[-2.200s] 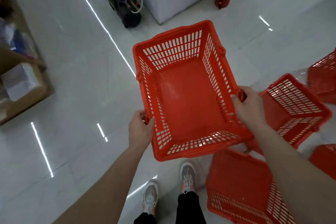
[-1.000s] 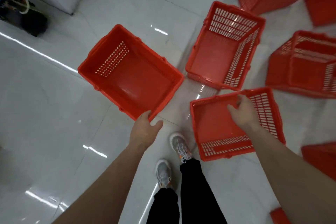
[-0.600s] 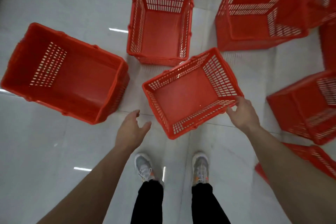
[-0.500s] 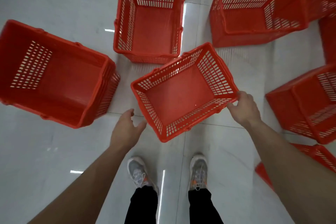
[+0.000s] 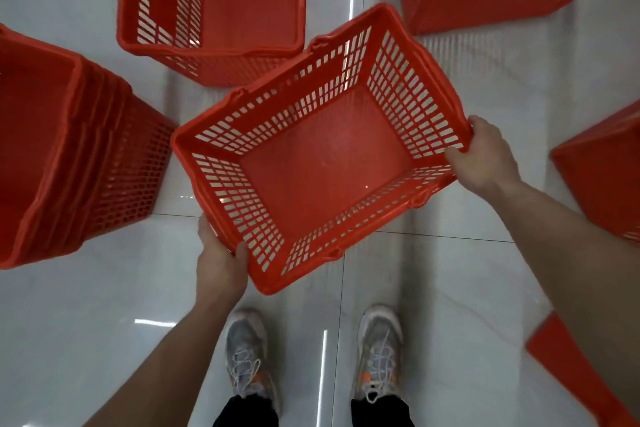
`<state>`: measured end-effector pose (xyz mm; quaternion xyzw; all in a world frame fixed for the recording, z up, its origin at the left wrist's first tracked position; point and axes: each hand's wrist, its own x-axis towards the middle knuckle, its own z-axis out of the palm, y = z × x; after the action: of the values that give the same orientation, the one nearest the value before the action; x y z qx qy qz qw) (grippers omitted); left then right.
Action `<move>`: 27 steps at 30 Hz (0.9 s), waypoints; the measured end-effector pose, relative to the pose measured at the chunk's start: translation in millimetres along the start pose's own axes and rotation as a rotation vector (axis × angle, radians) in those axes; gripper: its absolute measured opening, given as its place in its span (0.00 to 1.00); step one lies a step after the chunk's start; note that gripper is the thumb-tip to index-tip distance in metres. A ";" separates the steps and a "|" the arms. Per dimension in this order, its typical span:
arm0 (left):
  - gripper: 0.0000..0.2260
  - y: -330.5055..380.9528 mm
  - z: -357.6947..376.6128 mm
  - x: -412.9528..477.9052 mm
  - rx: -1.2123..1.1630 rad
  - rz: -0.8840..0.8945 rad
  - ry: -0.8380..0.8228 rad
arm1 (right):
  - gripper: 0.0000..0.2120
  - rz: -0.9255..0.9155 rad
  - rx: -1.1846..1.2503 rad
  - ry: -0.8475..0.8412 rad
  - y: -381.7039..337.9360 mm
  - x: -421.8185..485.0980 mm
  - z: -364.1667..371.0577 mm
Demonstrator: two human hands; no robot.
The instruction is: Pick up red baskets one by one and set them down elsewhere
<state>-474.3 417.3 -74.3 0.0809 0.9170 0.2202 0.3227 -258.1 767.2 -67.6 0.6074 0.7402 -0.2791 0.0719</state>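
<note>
over a glossy tiled floor (image 5: pixel 450 288), the left hand (image 5: pixel 220 265) had just joined the right hand (image 5: pixel 485 156), fingers of both now grasping the lifted red basket (image 5: pixel 322 163).

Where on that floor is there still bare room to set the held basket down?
Bare floor lies left of the shoes, below the stacked baskets. Another patch lies right of the held basket, which the left hand and right hand grip. Ahead it is crowded.
</note>
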 end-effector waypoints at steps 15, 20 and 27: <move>0.21 39.0 -153.8 -55.1 -0.007 0.007 0.179 | 0.15 0.032 0.088 0.068 -37.6 -137.7 -68.9; 0.22 59.3 -249.0 -101.5 -0.072 0.017 0.262 | 0.13 -0.055 0.089 0.105 -96.5 -202.9 -136.4; 0.22 49.5 -398.5 -137.7 -0.181 -0.011 0.400 | 0.14 -0.140 0.199 0.119 -227.6 -271.4 -191.8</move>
<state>-616.9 281.3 301.7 0.0012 0.9397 0.3113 0.1416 -359.1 605.9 287.3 0.5738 0.7525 -0.3191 -0.0524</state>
